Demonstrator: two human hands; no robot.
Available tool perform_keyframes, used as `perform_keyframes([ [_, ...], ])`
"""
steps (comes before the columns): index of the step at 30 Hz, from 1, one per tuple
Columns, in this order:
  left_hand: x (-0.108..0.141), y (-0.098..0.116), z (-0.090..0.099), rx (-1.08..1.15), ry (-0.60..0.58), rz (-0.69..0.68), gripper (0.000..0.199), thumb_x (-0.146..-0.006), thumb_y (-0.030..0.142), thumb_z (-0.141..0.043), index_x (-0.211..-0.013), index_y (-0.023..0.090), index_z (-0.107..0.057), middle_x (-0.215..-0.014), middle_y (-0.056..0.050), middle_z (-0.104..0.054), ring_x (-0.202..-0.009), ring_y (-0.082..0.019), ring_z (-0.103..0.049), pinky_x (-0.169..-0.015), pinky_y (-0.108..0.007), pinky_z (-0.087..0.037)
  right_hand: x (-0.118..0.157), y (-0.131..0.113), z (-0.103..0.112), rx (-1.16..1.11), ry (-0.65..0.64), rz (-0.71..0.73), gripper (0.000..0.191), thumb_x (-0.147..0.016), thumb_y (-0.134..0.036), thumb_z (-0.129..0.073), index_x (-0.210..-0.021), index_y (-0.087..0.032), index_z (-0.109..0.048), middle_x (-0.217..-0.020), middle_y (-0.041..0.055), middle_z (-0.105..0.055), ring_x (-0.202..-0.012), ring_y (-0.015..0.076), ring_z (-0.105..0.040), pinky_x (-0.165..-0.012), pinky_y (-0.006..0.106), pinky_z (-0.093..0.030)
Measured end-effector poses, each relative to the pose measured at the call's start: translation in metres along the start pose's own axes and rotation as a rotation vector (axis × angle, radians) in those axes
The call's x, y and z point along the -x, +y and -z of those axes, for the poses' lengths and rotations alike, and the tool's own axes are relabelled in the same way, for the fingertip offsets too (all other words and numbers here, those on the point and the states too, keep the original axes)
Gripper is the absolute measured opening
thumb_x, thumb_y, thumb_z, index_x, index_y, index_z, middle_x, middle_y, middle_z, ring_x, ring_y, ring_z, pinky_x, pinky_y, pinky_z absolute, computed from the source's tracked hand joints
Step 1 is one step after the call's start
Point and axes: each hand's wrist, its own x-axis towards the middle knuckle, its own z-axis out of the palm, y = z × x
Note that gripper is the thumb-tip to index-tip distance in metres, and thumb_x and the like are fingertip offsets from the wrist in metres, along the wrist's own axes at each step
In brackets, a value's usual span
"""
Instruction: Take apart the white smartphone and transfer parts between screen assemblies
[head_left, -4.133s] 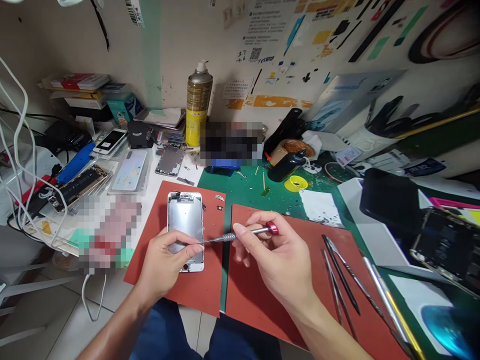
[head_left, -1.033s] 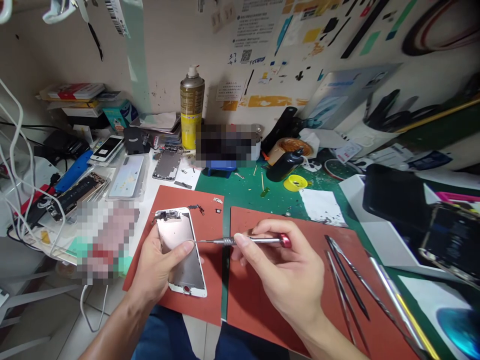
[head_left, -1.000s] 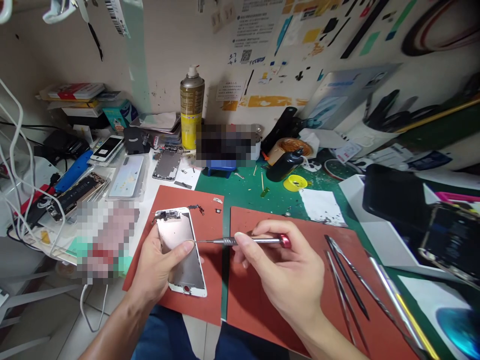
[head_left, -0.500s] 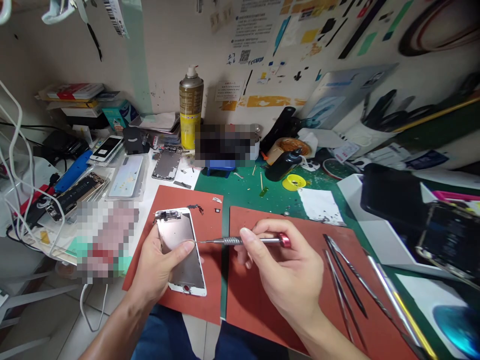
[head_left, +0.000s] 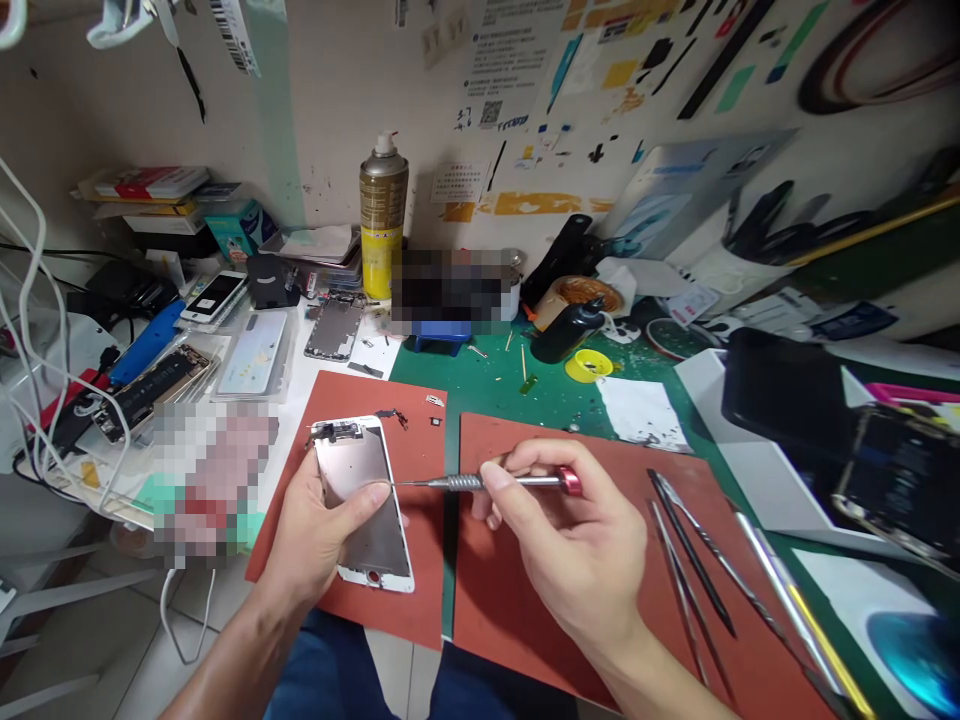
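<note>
My left hand [head_left: 319, 525] grips a white-framed phone screen assembly [head_left: 375, 545] by its left side, the thumb lying across the metal backing. The assembly's inner side faces up, with a small flex cable and parts at its top end. Between the fingers and thumb of my right hand [head_left: 574, 530] is a slim precision screwdriver [head_left: 465, 482] with a red end cap. Its thin tip points left and meets the right edge of the screen assembly near my left thumb. A loose flex cable [head_left: 394, 417] lies just beyond the assembly's top.
Two red-brown mats [head_left: 517, 560] cover the green bench. Tweezers [head_left: 679, 580] and pry tools lie at the right. A white box [head_left: 750, 450] with phone parts stands beyond them. A spray can [head_left: 382, 220], a dark bottle [head_left: 566, 330] and a yellow dish [head_left: 589, 365] stand at the back.
</note>
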Motion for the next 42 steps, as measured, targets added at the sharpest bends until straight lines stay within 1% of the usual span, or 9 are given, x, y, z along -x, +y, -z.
perform_keyframes([
  [6,0.0,0.0,0.0,0.002,0.008,-0.011,0.062,-0.074,0.026,-0.095,-0.127,0.023,-0.063,-0.116,-0.005,-0.077,-0.095,-0.02,-0.075,-0.083,-0.03,-0.064,0.0,0.002,-0.001,-0.005,0.027,-0.056,0.018,-0.092,-0.025,-0.081,-0.087,-0.023,-0.064,-0.057,-0.006,-0.062,-0.045,0.0119,-0.063,-0.045,0.021,-0.052],
  [11,0.0,0.008,-0.007,0.049,0.033,0.053,0.064,-0.073,0.032,-0.095,-0.127,0.022,-0.064,-0.101,-0.006,-0.078,-0.089,-0.026,-0.078,-0.077,-0.035,-0.065,-0.007,0.002,0.003,-0.049,0.126,-0.116,0.02,-0.091,-0.032,-0.083,-0.092,-0.024,-0.064,-0.06,-0.0042,-0.066,-0.047,0.0126,-0.063,-0.045,0.022,-0.051],
  [16,-0.005,0.012,-0.004,0.164,0.107,0.062,0.054,-0.08,0.028,-0.088,-0.128,0.021,-0.066,-0.12,-0.009,-0.077,-0.11,-0.029,-0.075,-0.092,-0.038,-0.064,-0.015,0.006,0.007,0.176,0.168,-0.192,0.027,-0.089,-0.042,-0.081,-0.094,-0.023,-0.062,-0.066,-0.001,-0.07,-0.052,0.0149,-0.064,-0.046,0.023,-0.051],
  [19,-0.007,0.011,0.001,0.167,0.053,0.073,0.051,-0.084,0.025,-0.083,-0.131,0.02,-0.065,-0.128,-0.012,-0.075,-0.121,-0.033,-0.071,-0.097,-0.042,-0.062,-0.016,0.011,0.009,0.319,0.16,-0.185,0.026,-0.09,-0.043,-0.078,-0.091,-0.024,-0.061,-0.068,-0.0013,-0.068,-0.054,0.0155,-0.064,-0.05,0.025,-0.05],
  [25,-0.002,0.015,0.001,0.176,-0.061,0.101,0.073,-0.088,0.022,-0.079,-0.154,0.032,-0.05,-0.132,-0.012,-0.075,-0.125,-0.036,-0.07,-0.098,-0.051,-0.062,-0.017,0.014,0.01,0.45,0.167,-0.171,0.022,-0.088,-0.04,-0.074,-0.088,-0.024,-0.059,-0.064,-0.0044,-0.062,-0.052,0.0148,-0.062,-0.052,0.026,-0.046],
  [32,0.0,0.015,-0.002,0.145,-0.028,0.083,0.075,-0.087,0.026,-0.081,-0.155,0.03,-0.049,-0.133,-0.014,-0.073,-0.125,-0.037,-0.069,-0.096,-0.048,-0.062,-0.016,0.014,0.011,0.408,0.136,-0.19,0.023,-0.088,-0.04,-0.075,-0.087,-0.024,-0.059,-0.067,-0.0036,-0.063,-0.055,0.0151,-0.063,-0.055,0.026,-0.048],
  [37,0.002,0.008,-0.003,0.088,0.076,-0.063,0.103,-0.081,0.025,-0.087,-0.16,0.052,-0.026,-0.138,-0.005,-0.067,-0.111,-0.029,-0.074,-0.081,-0.037,-0.065,-0.016,0.009,0.011,0.149,0.093,-0.252,0.028,-0.088,-0.039,-0.081,-0.088,-0.023,-0.058,-0.062,-0.0046,-0.063,-0.048,0.0124,-0.058,-0.048,0.023,-0.045],
  [39,0.003,0.005,-0.001,0.033,0.052,-0.084,0.094,-0.08,0.027,-0.088,-0.155,0.048,-0.035,-0.129,-0.005,-0.069,-0.101,-0.026,-0.075,-0.075,-0.035,-0.064,-0.017,0.009,0.011,0.023,0.053,-0.319,0.031,-0.087,-0.041,-0.084,-0.088,-0.022,-0.059,-0.061,-0.0035,-0.065,-0.046,0.0122,-0.058,-0.043,0.021,-0.042],
  [42,0.006,0.002,0.003,-0.16,-0.017,-0.07,0.048,-0.081,0.037,-0.088,-0.123,0.03,-0.066,-0.113,-0.007,-0.07,-0.086,-0.022,-0.071,-0.069,-0.031,-0.062,-0.016,0.009,0.009,-0.107,-0.005,-0.395,0.035,-0.086,-0.043,-0.086,-0.09,-0.022,-0.06,-0.061,-0.0025,-0.067,-0.045,0.0125,-0.06,-0.038,0.019,-0.04],
])
